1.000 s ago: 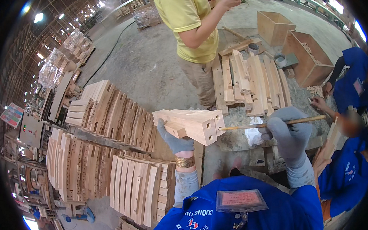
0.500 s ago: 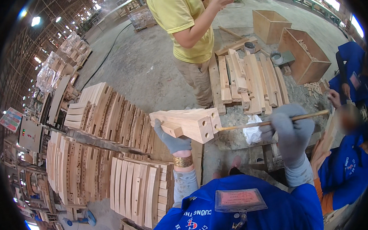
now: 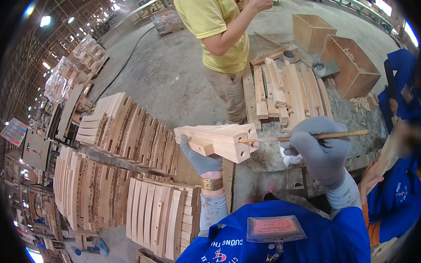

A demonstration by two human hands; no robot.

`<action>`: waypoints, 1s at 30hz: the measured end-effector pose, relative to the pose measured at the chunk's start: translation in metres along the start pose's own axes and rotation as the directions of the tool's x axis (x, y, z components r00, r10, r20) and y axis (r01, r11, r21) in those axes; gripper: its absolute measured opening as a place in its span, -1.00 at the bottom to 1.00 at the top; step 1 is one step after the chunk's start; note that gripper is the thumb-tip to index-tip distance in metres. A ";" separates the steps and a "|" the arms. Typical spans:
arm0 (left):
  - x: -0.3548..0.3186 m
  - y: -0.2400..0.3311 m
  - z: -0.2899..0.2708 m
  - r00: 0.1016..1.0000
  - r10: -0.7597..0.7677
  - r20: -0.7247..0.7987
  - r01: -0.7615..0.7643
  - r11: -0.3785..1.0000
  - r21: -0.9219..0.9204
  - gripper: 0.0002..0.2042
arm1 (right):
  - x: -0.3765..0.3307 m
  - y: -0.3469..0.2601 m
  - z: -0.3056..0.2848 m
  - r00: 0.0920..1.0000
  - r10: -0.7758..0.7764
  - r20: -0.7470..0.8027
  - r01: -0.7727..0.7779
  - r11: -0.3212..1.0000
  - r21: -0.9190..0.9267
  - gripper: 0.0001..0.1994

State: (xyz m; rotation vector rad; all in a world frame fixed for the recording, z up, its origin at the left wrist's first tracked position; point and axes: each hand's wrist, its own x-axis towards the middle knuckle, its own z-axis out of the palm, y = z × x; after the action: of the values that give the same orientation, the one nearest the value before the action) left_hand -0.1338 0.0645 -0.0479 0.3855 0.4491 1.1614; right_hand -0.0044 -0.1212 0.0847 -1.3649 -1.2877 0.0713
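Note:
My left hand (image 3: 201, 159), in a grey glove, is wrapped round a bundle of pale wooden furniture legs (image 3: 215, 137) and holds it up at chest height. Round holes show in the end faces of the legs, which point to the right. In my gloved right hand (image 3: 320, 148) is a thin brush (image 3: 332, 135) with a wooden handle, held level. Its tip reaches one of the holes in an end face; how deep it goes is hidden.
Stacked wooden parts (image 3: 160, 214) fill the left side. More pieces lie on a low table (image 3: 284, 158) ahead, with two cans (image 3: 319, 68) and a plywood box (image 3: 352, 67) of dowels. A person in yellow (image 3: 219, 47) stands ahead; co-workers in blue (image 3: 400, 187) are at the right.
My right hand has moved a little left and down, and the brush tip has gone from the near edge of the end faces to a hole. The legs have turned slightly.

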 end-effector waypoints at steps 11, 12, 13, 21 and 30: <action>-0.001 -0.001 -0.002 0.999 -0.017 0.046 0.014 0.998 0.065 -0.43 | 0.009 0.000 -0.015 0.919 -0.335 0.207 0.382 0.889 -0.253 -0.84; -0.001 -0.001 -0.002 0.998 -0.016 0.053 0.012 0.997 0.077 -0.38 | 0.009 0.000 -0.016 0.919 -0.337 0.207 0.383 0.886 -0.261 -0.84; -0.001 -0.001 -0.002 0.999 -0.007 0.051 0.003 0.997 0.076 -0.38 | 0.008 0.000 -0.017 0.927 -0.316 0.203 0.361 0.900 -0.246 -0.85; 0.005 -0.006 -0.008 0.998 0.033 0.045 -0.039 0.991 0.131 -0.40 | 0.000 0.002 -0.023 0.935 -0.313 0.169 0.350 0.894 -0.280 -0.92; -0.001 -0.004 -0.003 0.999 0.035 0.007 -0.035 0.991 0.130 -0.43 | -0.002 0.009 -0.019 0.965 0.262 -0.032 -0.251 0.948 0.194 -0.96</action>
State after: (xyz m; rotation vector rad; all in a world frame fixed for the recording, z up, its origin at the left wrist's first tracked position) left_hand -0.1322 0.0627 -0.0522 0.5109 0.5179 1.1684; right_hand 0.0133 -0.1318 0.0826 -1.3529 -1.0221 0.3234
